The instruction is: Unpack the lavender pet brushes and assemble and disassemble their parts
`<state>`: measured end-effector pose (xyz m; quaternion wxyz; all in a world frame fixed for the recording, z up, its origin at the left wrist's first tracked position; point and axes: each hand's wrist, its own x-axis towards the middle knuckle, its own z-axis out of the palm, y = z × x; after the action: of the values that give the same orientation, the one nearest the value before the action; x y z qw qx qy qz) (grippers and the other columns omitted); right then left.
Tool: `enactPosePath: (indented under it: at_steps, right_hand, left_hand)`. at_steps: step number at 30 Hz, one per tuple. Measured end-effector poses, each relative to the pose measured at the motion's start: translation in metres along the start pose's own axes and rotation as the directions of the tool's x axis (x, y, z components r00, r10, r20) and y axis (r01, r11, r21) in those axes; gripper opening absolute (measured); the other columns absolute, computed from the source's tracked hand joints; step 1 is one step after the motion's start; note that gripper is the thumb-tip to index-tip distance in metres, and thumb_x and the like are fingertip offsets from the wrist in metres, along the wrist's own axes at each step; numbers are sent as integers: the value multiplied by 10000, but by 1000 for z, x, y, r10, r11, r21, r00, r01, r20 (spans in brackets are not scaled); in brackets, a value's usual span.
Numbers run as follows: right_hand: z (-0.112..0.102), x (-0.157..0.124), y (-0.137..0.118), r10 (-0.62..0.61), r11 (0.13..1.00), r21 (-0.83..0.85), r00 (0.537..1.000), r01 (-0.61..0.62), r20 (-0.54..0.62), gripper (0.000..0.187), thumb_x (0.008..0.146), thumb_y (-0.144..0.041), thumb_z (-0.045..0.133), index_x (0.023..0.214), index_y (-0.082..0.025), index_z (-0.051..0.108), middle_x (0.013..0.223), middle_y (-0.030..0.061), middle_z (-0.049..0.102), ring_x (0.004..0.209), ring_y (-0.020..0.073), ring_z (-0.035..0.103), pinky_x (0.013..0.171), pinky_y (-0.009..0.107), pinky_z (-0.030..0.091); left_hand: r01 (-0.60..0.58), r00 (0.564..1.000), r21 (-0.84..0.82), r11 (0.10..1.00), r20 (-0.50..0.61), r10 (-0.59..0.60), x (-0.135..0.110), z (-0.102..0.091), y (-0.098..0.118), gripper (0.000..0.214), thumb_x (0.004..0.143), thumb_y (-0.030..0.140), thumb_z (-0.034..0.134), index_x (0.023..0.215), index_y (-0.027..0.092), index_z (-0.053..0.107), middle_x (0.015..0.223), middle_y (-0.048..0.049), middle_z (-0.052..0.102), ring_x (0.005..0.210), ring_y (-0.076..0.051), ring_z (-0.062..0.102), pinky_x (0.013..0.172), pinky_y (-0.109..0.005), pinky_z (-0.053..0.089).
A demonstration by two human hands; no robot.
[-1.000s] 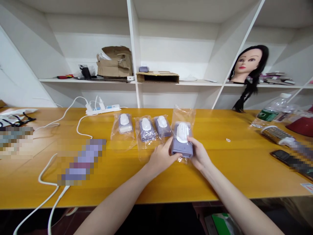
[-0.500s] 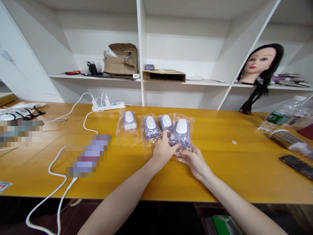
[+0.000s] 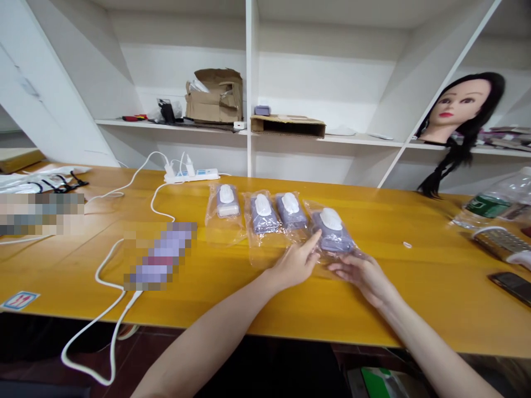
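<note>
Several lavender-grey blocks with white ribbed oval pieces on top, in clear plastic bags, lie in a row on the wooden table (image 3: 415, 298). The rightmost bagged block (image 3: 337, 239) is turned at an angle between my hands. My left hand (image 3: 295, 264) has its index finger stretched out against that block's left side, its other fingers partly curled. At the lower right corner, my right hand (image 3: 360, 272) pinches the bag, thumb on top and fingers beneath. Apart from my hands stand the third bagged block (image 3: 293, 216), the second bagged block (image 3: 265, 221) and the leftmost bagged block (image 3: 228, 209).
A white cable (image 3: 99, 268) runs by a blurred-out phone-like object (image 3: 166, 254) on the left. Behind are a power strip (image 3: 193, 176) and shelves with a torn cardboard box (image 3: 215, 102). At right are a water bottle (image 3: 489, 203), a dark phone (image 3: 512, 287) and a mannequin head (image 3: 462, 108).
The rightmost bagged block has moved right, away from its neighbour, and turned. Both hands have moved right with it. My left index finger has come off the neighbouring block. The view has shifted slightly.
</note>
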<state>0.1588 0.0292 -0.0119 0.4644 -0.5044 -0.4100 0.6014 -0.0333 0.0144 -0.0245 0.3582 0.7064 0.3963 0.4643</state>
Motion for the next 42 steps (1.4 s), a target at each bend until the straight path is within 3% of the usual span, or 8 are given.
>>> enactPosePath:
  at_steps: [8, 12, 17, 21, 28, 32, 38, 42]
  right_hand:
    - [-24, 9, -14, -171, 952, -284, 969, 116, -177, 437, 582, -274, 708, 1000, -220, 594, 1082, 113, 686, 1011, 309, 658, 944, 453, 474]
    - [-26, 10, -17, -411, 626, -710, 910, 323, 52, 775, 621, -374, 703, 1343, -237, 459, 1489, 137, 385, 1368, 360, 361, 1129, 528, 254]
    - [-25, 16, -8, -363, 291, -853, 875, 433, 321, 1025, 655, -451, 720, 1512, -266, 188, 1605, 132, 42, 1464, 363, 37, 1099, 544, 302]
    - [-12, 22, -4, -368, 39, -925, 866, 377, 337, 922, 754, -416, 672, 1515, -337, 158, 1604, 118, -79, 1409, 435, 235, 1032, 565, 388]
    - [15, 35, -10, -496, -379, -917, 810, 123, 314, 532, 906, -345, 490, 1425, -237, 439, 1508, 218, 322, 1196, 489, 488, 791, 572, 525]
    - [24, 41, -14, -486, -374, -923, 828, 92, 279, 526, 916, -359, 472, 1421, -216, 444, 1498, 254, 322, 1121, 450, 551, 778, 550, 526]
    - [22, 30, -39, -254, -119, -979, 948, 164, 190, 840, 790, -342, 632, 1515, -261, 217, 1582, 207, 126, 1377, 502, 249, 948, 668, 385]
    - [25, 25, -44, -432, -21, -906, 813, 423, 390, 750, 804, -332, 586, 1486, -291, 279, 1543, 167, 285, 1388, 426, 292, 975, 694, 338]
  left_hand:
    - [-86, 980, 102, 991, 189, 66, -7, 1, 3, 602, 836, 439, 564, 1401, 267, 445, 1512, -76, 381, 1389, -333, 344, 1138, -530, 225]
    - [-94, 995, 135, 986, 56, 87, -6, 0, 9, 360, 884, 379, 489, 1163, 225, 656, 1319, -113, 588, 1212, -325, 540, 1074, -492, 335]
    - [-119, 987, 152, 981, -90, 134, -4, -2, 12, 275, 899, 294, 453, 983, 207, 700, 1011, -106, 694, 987, -263, 628, 952, -397, 438]
    - [-175, 975, 299, 938, -76, 207, -3, -1, 8, 237, 883, 250, 466, 927, 182, 689, 940, -86, 706, 888, -224, 649, 856, -355, 491]
    - [-201, 967, 411, 889, -63, 248, -2, 1, 1, 212, 877, 226, 484, 893, 163, 686, 875, -61, 713, 812, -188, 659, 798, -319, 519]
    - [-199, 964, 448, 872, -70, 256, -2, 0, 0, 194, 863, 217, 506, 914, 170, 687, 902, -59, 723, 854, -199, 664, 822, -335, 520]
    - [-264, 939, 409, 873, -97, 329, -1, -1, 0, 187, 864, 193, 492, 845, 159, 675, 819, -58, 708, 763, -167, 647, 756, -293, 512]
    - [-319, 927, 340, 885, -81, 366, -2, -3, 4, 179, 855, 186, 495, 739, 166, 630, 700, -29, 650, 643, -124, 586, 646, -244, 468]
